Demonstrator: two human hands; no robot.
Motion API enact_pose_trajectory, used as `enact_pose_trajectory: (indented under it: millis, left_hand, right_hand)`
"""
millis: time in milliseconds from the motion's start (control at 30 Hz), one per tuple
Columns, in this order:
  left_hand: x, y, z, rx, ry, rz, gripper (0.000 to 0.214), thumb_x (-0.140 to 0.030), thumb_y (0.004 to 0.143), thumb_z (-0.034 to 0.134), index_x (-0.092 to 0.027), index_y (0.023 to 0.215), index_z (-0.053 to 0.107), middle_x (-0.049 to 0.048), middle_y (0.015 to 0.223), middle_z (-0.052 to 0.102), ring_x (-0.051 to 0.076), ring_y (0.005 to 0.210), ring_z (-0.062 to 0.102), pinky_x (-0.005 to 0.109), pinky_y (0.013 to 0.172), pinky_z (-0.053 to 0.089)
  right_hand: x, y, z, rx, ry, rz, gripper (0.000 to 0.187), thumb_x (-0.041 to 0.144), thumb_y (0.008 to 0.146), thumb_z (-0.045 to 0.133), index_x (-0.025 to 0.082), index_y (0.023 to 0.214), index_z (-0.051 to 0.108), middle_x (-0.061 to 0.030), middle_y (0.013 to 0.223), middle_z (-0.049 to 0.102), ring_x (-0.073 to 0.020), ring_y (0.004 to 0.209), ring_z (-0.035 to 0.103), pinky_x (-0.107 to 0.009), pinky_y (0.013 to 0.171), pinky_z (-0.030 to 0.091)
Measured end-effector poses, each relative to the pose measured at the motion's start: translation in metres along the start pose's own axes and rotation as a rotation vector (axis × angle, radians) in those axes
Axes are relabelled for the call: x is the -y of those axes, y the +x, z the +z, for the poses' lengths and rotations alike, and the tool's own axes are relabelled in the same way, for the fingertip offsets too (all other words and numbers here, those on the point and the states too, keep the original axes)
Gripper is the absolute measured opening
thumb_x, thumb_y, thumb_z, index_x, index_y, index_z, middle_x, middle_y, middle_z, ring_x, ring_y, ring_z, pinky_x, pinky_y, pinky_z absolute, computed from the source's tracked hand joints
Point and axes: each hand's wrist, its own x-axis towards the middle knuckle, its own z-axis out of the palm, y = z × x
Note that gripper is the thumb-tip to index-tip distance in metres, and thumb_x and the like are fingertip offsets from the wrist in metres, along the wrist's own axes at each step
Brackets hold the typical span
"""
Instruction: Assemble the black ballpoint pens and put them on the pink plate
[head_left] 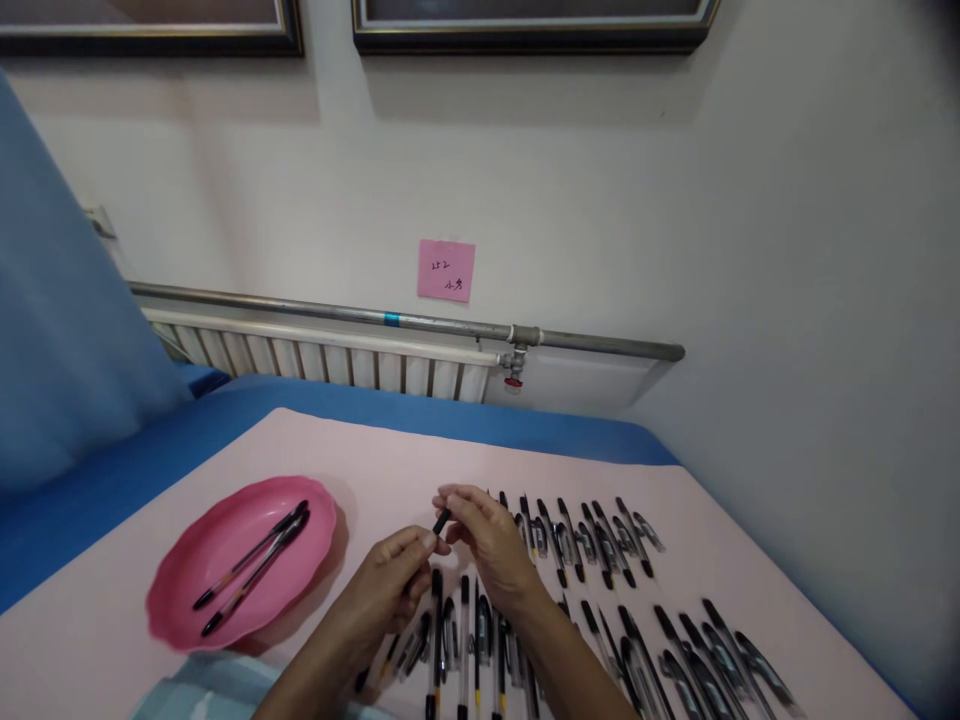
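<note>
held over the pink sheet (367, 465), between the pink bowl (225, 530) on one side and the upper row of pens (606, 545) on the other: a short dark piece (442, 520), likely a pen part. gripped at its lower end by the left hand (394, 580), in a narrow pinch of thumb and forefinger; gripped at its upper end by the right hand (491, 548), also narrow, with thumb and fingers close together. cannot tell the full length, with both ends covered by fingertips.

keep both pinches in one straight line along the piece, best with one hand steady and only the other working. use small, even finger pressure rather than force from the wrist, to lower the risk of slipping on something so slim. watch the gap between the fingertips, not the rows around.

mind the lower row of pens (465, 630), close under the hands and partly hidden by them: probably easy to brush and scatter. likewise keep the right hand from rolling into the upper row, with loose caps (649, 531) among the pens. lying side by side in the bowl, well apart from both hands: two pens (259, 572).
</note>
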Motion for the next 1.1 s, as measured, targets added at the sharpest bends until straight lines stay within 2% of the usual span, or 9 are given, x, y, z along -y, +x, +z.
enact_pose_trajectory:
  millis: [100,200,267,433,600,767,933,1100]
  left_hand:
    - [0.0004,0.0005,-0.0002,-0.006,0.006,0.002,0.034,-0.049,0.076,0.049,-0.018,0.088,0.051,-0.0102,0.048,0.033,0.002,0.036,0.014,0.017,0.036,0.004]
    - [0.0026,0.0015,-0.0002,-0.008,0.028,0.014,0.035,-0.05,0.076,0.048,-0.018,0.091,0.052,-0.0104,0.047,0.033,0.002,0.036,0.013,0.018,0.036,0.004]
    - [0.0036,0.0019,-0.0002,-0.015,0.039,0.015,0.035,-0.05,0.076,0.048,-0.018,0.091,0.051,-0.0107,0.046,0.032,0.002,0.035,0.012,0.018,0.036,0.005]
    - [-0.0007,-0.0014,-0.0008,-0.002,0.007,0.005,0.033,-0.05,0.076,0.049,-0.018,0.086,0.051,-0.0103,0.048,0.032,0.002,0.036,0.013,0.018,0.036,0.004]
    - [-0.0042,-0.0028,-0.0021,-0.009,0.01,0.001,0.036,-0.052,0.074,0.049,-0.019,0.087,0.051,-0.0107,0.047,0.032,0.002,0.036,0.013,0.018,0.036,0.004]
    - [-0.0027,-0.0022,-0.0024,0.009,0.02,-0.02,0.037,-0.052,0.076,0.047,-0.019,0.09,0.051,-0.0103,0.049,0.033,0.002,0.037,0.012,0.018,0.036,0.003]
    - [0.0003,-0.0003,-0.0005,-0.042,0.133,0.036,0.035,-0.05,0.076,0.048,-0.017,0.085,0.053,-0.0109,0.043,0.028,0.004,0.036,0.016,0.018,0.035,0.008]
    - [0.0002,-0.0002,-0.0014,-0.008,0.068,0.01,0.033,-0.049,0.077,0.047,-0.019,0.089,0.052,-0.0106,0.047,0.031,0.004,0.037,0.012,0.018,0.036,0.005]
  right_hand:
    - [0.0007,-0.0004,0.0006,0.059,0.027,0.006,0.024,0.035,0.07,0.062,0.017,0.085,0.068,-0.0059,0.086,0.064,-0.0131,0.064,0.052,-0.027,0.06,0.04]
    - [0.0014,-0.0008,0.0011,-0.032,-0.079,-0.026,0.017,0.033,0.067,0.065,0.016,0.067,0.066,-0.0005,0.066,0.061,-0.0097,0.055,0.047,-0.025,0.058,0.038]
    - [0.0016,-0.0006,0.0009,-0.074,-0.116,-0.02,0.018,0.034,0.066,0.067,0.016,0.061,0.064,0.0016,0.058,0.057,-0.0094,0.053,0.045,-0.024,0.057,0.037]
    - [0.0027,0.0003,-0.0009,0.038,0.041,0.021,0.022,0.034,0.068,0.063,0.017,0.082,0.069,-0.0062,0.085,0.064,-0.0139,0.067,0.052,-0.026,0.059,0.04]
    - [0.0018,0.0004,-0.0017,0.016,0.01,-0.013,0.016,0.03,0.066,0.065,0.016,0.073,0.069,-0.0037,0.072,0.063,-0.0115,0.061,0.049,-0.024,0.058,0.039]
    - [0.0021,0.0001,-0.0013,0.085,0.017,-0.003,0.021,0.032,0.069,0.062,0.017,0.082,0.069,-0.0056,0.084,0.064,-0.0119,0.063,0.051,-0.025,0.06,0.04]
    - [0.0026,0.0009,-0.0035,-0.009,-0.13,-0.006,0.017,0.032,0.067,0.065,0.016,0.065,0.066,0.0013,0.057,0.056,-0.0096,0.052,0.045,-0.023,0.055,0.037]
    - [0.0025,0.002,-0.0067,0.074,-0.021,0.032,0.021,0.033,0.069,0.064,0.017,0.081,0.069,-0.004,0.081,0.064,-0.0104,0.058,0.049,-0.025,0.058,0.039]
